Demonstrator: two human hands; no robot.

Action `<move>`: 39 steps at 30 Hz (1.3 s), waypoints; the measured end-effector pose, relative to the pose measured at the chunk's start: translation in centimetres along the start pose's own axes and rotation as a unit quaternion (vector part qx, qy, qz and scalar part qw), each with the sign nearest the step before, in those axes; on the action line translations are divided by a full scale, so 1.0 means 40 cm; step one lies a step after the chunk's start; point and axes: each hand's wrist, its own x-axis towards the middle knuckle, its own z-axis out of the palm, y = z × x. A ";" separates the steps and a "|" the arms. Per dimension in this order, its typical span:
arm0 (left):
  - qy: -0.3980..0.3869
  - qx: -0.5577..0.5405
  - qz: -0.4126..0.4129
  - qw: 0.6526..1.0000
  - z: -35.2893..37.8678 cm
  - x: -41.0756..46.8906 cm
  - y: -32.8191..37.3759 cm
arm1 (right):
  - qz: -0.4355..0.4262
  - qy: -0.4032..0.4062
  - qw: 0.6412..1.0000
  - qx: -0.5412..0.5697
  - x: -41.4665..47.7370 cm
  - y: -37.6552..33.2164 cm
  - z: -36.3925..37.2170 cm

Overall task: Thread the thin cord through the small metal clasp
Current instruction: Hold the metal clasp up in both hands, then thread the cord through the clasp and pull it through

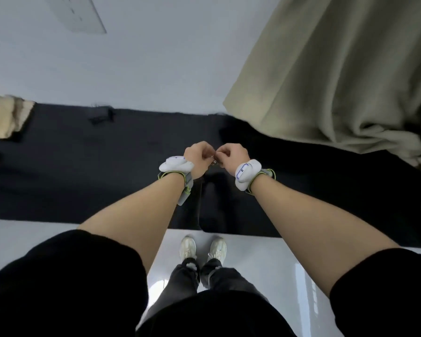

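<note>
Left hand (197, 155) and right hand (231, 154) raised together, fingers pinched closed on clasp (214, 162). Cord not discernible; threading progress cannot be told.

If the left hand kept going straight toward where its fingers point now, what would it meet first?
Most likely the right hand. The left hand faces it with fingertips nearly touching, and only the small metal clasp is pinched between them. Depth is unclear, but the two hands look level.

Black short sleeves (83, 276), white wrist pods (176, 164) on green-edged grey straps, pale sneakers (188, 246).
</note>
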 end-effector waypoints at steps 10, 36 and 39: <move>0.067 -0.015 0.086 0.994 -0.256 0.042 0.202 | -0.135 0.038 0.978 0.154 0.036 -0.326 -0.181; 0.103 -0.098 0.232 0.962 -0.473 0.029 0.391 | -0.224 0.095 0.966 0.085 -0.006 -0.534 -0.225; 0.118 -0.022 0.247 0.961 -0.476 0.025 0.379 | -0.212 0.121 0.967 0.077 -0.011 -0.534 -0.227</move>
